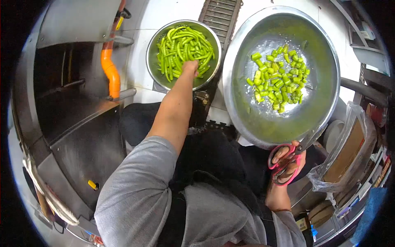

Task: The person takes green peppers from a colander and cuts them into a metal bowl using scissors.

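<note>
Long green peppers (181,43) fill a round steel bowl (151,61) at the upper middle. My left hand (190,69) reaches down into them near the bowl's lower side; its fingers are hidden. On the right, my right hand (293,162) is closed round the pink handles of a pair of scissors (284,180), whose blades point up and right beside the rim of a large metal basin (234,117). Cut green pepper pieces (279,78) lie spread over the basin's bottom.
Between bowl and basin runs a slotted floor drain (218,14). An orange pipe (110,72) stands at the left beside metal kitchen units (86,152). At the right are a plastic-wrapped cardboard box (345,152) and cluttered shelves.
</note>
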`<action>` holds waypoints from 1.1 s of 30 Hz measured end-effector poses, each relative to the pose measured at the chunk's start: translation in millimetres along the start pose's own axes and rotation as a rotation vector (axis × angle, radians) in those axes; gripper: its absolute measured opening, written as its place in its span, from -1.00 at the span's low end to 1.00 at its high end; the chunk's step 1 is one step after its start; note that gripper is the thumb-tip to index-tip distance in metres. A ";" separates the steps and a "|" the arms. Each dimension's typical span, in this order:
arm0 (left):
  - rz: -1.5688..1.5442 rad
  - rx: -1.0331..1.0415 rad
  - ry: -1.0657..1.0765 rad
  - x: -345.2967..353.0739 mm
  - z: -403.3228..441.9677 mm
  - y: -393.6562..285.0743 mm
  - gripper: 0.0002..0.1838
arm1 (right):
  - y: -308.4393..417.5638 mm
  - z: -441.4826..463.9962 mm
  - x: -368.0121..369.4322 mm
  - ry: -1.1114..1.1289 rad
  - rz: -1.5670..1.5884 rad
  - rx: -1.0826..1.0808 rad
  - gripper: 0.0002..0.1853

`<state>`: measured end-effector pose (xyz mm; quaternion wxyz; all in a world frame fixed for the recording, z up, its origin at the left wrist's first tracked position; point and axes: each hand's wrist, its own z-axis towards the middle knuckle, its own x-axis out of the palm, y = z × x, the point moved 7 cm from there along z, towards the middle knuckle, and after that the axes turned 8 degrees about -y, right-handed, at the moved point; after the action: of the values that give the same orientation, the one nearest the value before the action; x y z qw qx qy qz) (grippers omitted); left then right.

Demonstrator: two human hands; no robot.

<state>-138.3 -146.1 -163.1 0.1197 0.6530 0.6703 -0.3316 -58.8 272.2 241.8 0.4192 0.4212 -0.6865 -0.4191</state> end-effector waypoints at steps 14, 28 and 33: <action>-0.470 0.246 -0.350 -115.0 -87.2 -21.5 -0.69 | -0.4 -4.6 1.9 0.050 0.009 0.128 -0.14; -0.664 0.794 0.164 -163.9 -401.0 -76.0 -0.79 | -5.7 -32.5 1.4 0.373 -0.124 0.094 -0.49; -0.446 0.921 0.384 -105.4 -478.4 -70.4 -0.76 | -10.5 -31.4 1.4 0.367 -0.059 0.096 -0.52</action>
<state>-62.5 62.6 279.2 -0.3764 0.5288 0.5876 -0.4831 -27.7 260.8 241.7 0.5043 0.5299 -0.6052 -0.3141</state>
